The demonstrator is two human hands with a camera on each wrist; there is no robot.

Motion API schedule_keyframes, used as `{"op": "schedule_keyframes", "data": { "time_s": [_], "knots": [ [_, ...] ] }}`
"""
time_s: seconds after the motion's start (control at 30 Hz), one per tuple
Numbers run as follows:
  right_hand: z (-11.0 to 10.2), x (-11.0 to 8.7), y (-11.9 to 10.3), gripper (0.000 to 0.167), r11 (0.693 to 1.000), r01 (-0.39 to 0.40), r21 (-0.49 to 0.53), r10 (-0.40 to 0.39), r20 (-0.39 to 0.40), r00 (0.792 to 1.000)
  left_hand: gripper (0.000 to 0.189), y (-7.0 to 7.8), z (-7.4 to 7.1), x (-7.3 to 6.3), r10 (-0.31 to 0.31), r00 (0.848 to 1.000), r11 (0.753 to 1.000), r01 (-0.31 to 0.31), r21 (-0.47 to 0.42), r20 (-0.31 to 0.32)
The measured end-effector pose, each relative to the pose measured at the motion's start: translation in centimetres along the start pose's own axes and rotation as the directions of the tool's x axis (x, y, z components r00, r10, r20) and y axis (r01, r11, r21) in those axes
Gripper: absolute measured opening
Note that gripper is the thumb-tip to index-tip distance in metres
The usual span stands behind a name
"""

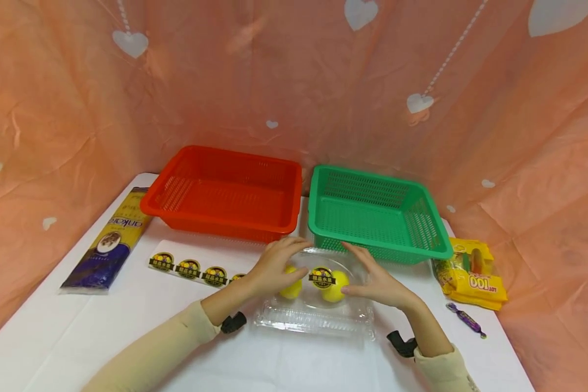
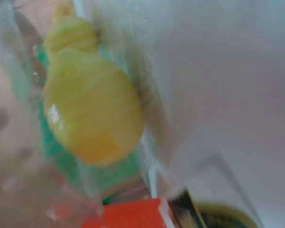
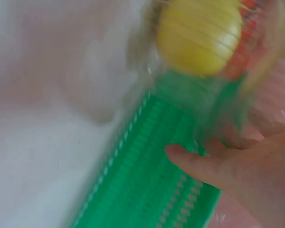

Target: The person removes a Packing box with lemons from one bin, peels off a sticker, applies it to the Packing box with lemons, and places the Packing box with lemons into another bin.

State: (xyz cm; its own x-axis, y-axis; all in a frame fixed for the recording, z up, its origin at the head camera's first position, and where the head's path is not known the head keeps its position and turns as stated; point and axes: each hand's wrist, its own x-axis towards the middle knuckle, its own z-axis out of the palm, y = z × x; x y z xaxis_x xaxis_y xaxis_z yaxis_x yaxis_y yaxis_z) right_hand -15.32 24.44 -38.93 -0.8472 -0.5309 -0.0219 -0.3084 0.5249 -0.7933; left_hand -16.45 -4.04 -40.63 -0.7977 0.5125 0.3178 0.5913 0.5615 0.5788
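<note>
A clear plastic clamshell box (image 1: 318, 321) lies on the white table with two yellow fruits that look like lemons, one left (image 1: 290, 288) and one right (image 1: 334, 293). On its lid sits a round black-and-gold label (image 1: 322, 277). My left hand (image 1: 276, 267) is over the box's left side, fingers extended. At the right side my right hand (image 1: 382, 282) has thumb and fingers spread apart. The left wrist view shows yellow fruit (image 2: 92, 114) through plastic, without the hand. In the blurred right wrist view, the right hand (image 3: 249, 171) is near a yellow fruit (image 3: 199, 40).
Behind the box stand a red basket (image 1: 225, 226) and a green basket (image 1: 372, 218). A strip of labels (image 1: 186, 256) lies to the left, beside a blue-and-yellow packet (image 1: 108, 239). On the right are a yellow bag (image 1: 475, 275) and a purple-wrapped candy (image 1: 466, 320).
</note>
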Motion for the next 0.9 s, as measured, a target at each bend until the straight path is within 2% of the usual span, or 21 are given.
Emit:
{"op": "schedule_keyframes", "data": {
  "time_s": [0.1, 0.2, 0.27, 0.33, 0.37, 0.43, 0.5, 0.57, 0.63, 0.67, 0.7, 0.77, 0.83, 0.9],
  "knots": [
    [-1.4, -1.7, 0.3, 0.076, 0.998, -0.010, 0.056, 0.010, 0.002, 1.000, 0.054, -0.2, -0.7, -1.5, 0.027, 1.000, 0.995, -0.027, -0.101, 0.001],
    [-3.5, -3.5, 0.7, 0.058, 0.992, 0.063, 0.111, -0.060, -0.028, 0.998, 0.059, -0.3, -1.7, -3.0, 0.005, 1.000, 0.986, -0.002, -0.165, 0.019],
    [-5.1, -4.6, 0.8, 0.048, 0.976, 0.133, 0.174, -0.118, -0.096, 0.988, 0.065, -0.4, -2.1, -3.9, -0.047, 0.999, 0.978, 0.050, -0.203, 0.020],
    [-6.6, -5.5, 0.9, 0.042, 0.945, 0.213, 0.247, -0.161, -0.214, 0.963, 0.072, -0.4, -2.3, -4.8, -0.121, 0.992, 0.962, 0.123, -0.244, 0.022],
    [-7.3, -5.8, 1.0, 0.040, 0.926, 0.260, 0.274, -0.176, -0.295, 0.939, 0.075, -0.4, -2.3, -5.1, -0.159, 0.987, 0.952, 0.159, -0.261, 0.022],
    [-8.6, -6.0, 1.1, 0.037, 0.873, 0.361, 0.328, -0.193, -0.446, 0.874, 0.082, -0.4, -2.3, -5.7, -0.233, 0.972, 0.926, 0.230, -0.301, 0.027],
    [-9.8, -5.8, 1.3, 0.036, 0.801, 0.465, 0.378, -0.191, -0.576, 0.795, 0.087, -0.4, -2.2, -6.2, -0.290, 0.956, 0.894, 0.285, -0.347, 0.040],
    [-10.7, -5.3, 1.9, 0.036, 0.729, 0.543, 0.417, -0.166, -0.662, 0.731, 0.091, -0.3, -2.1, -6.6, -0.328, 0.944, 0.869, 0.320, -0.376, 0.045],
    [-11.3, -4.8, 2.7, 0.036, 0.674, 0.575, 0.463, -0.105, -0.711, 0.695, 0.094, -0.2, -1.9, -6.9, -0.364, 0.930, 0.847, 0.352, -0.398, 0.050],
    [-11.5, -4.6, 3.1, 0.036, 0.655, 0.577, 0.488, -0.062, -0.727, 0.684, 0.095, -0.1, -1.8, -7.0, -0.380, 0.923, 0.838, 0.367, -0.404, 0.051],
    [-11.7, -4.5, 3.6, 0.037, 0.640, 0.568, 0.517, -0.018, -0.729, 0.685, 0.097, 0.0, -1.7, -7.2, -0.395, 0.917, 0.832, 0.380, -0.404, 0.049],
    [-11.8, -4.6, 4.5, 0.043, 0.636, 0.515, 0.575, 0.061, -0.703, 0.708, 0.099, 0.1, -1.5, -7.4, -0.416, 0.908, 0.814, 0.398, -0.422, 0.055],
    [-11.9, -4.8, 5.4, 0.055, 0.634, 0.447, 0.631, 0.118, -0.650, 0.751, 0.101, 0.2, -1.3, -7.6, -0.418, 0.906, 0.797, 0.404, -0.449, 0.072],
    [-11.9, -5.1, 6.3, 0.067, 0.651, 0.370, 0.663, 0.149, -0.589, 0.794, 0.103, 0.2, -1.2, -7.7, -0.406, 0.909, 0.782, 0.398, -0.479, 0.092]
  ]
}}
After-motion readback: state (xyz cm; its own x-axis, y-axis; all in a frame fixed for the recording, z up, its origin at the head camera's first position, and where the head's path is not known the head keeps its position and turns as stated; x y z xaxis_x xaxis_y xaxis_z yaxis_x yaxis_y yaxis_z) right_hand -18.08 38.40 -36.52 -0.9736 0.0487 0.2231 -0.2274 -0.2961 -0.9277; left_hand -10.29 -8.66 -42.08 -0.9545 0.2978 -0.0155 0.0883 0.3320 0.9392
